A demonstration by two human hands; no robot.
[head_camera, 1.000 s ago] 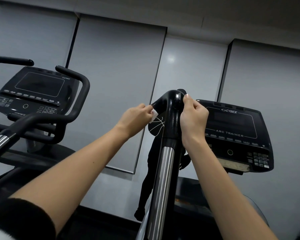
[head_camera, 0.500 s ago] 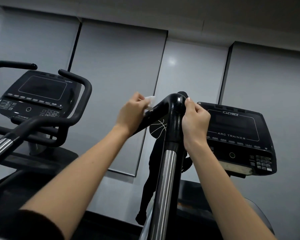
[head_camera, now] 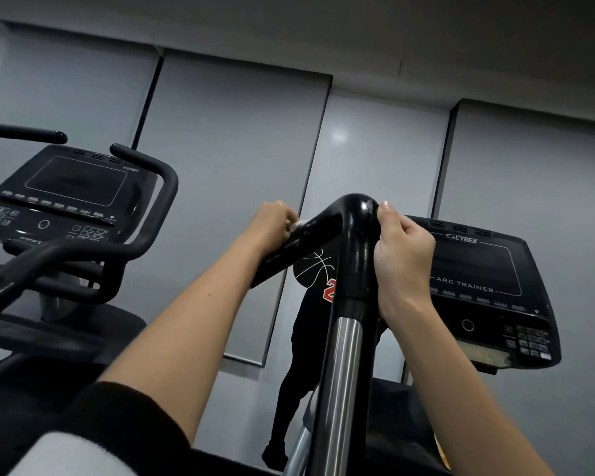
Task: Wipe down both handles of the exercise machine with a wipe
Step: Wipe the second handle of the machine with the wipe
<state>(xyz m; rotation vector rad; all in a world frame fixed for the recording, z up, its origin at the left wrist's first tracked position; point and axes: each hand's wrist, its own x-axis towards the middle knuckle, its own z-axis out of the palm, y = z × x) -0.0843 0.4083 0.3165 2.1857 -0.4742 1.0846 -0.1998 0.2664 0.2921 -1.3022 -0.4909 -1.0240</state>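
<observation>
Left hand (head_camera: 272, 224) fingers (head_camera: 284, 214) are curled up and pinching a white wipe (head_camera: 297, 225) against the side arm of the black handle (head_camera: 356, 218), a little way down-left from the bend. Only a sliver of the wipe pokes out between the fingers and the bar, so I can't really tell how it's folded. The right hand (head_camera: 404, 255) is wrapped around the upright part of the same handle just under the bend, fingers curled round it and the thumb tip touching the curve. Below the black grip the bar turns into a chrome tube (head_camera: 340, 372) running down toward the camera. Just right of the hands is the console (head_camera: 478, 269) marked Cybex Arc Trainer. A second machine (head_camera: 69, 190) with its own dark handlebars sits off to the left, grey wall panels (head_camera: 227, 149) behind it all.
</observation>
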